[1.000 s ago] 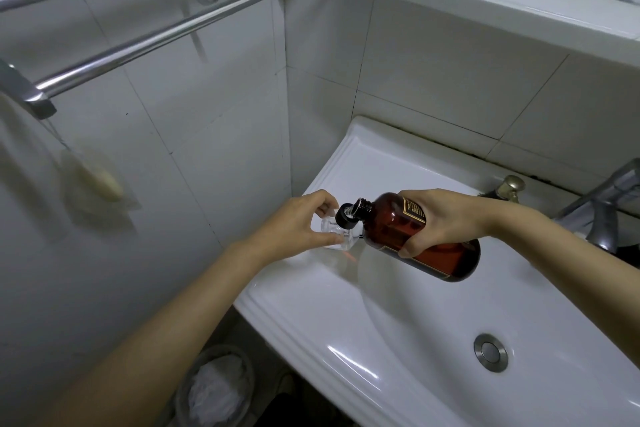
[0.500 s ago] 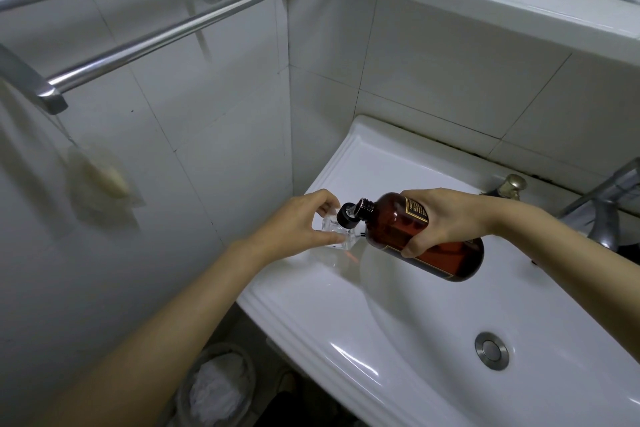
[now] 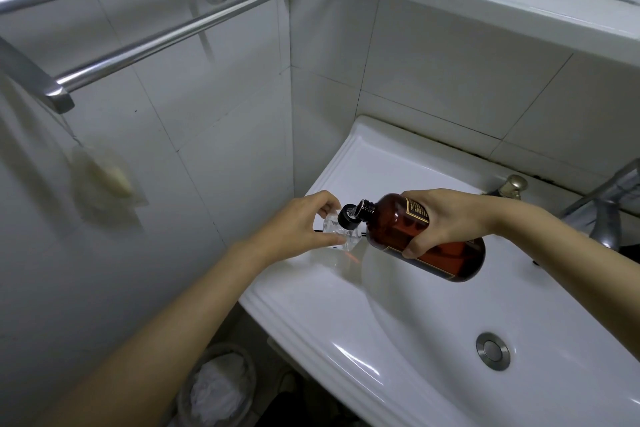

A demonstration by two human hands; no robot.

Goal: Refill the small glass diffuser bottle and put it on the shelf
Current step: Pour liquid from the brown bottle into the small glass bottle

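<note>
The small clear glass diffuser bottle (image 3: 341,236) with a black neck stands on the white sink's left rim (image 3: 311,284). My left hand (image 3: 298,224) grips it from the left, thumb and fingers around its sides. My right hand (image 3: 446,220) holds a large amber refill bottle (image 3: 446,251), tilted almost flat, its open black neck touching the diffuser bottle's mouth. Part of the diffuser bottle is hidden by my fingers.
The sink basin has a metal drain (image 3: 492,351). A brass knob (image 3: 514,184) and a grey faucet (image 3: 606,218) stand at the sink's back right. Chrome towel bars (image 3: 194,28) cross the tiled wall. A white ledge (image 3: 502,7) runs under the window. A waste bin (image 3: 221,388) stands below.
Both hands and bottles keep nearly the same pose. The amber bottle's neck has tipped a little further over the diffuser bottle's mouth.
</note>
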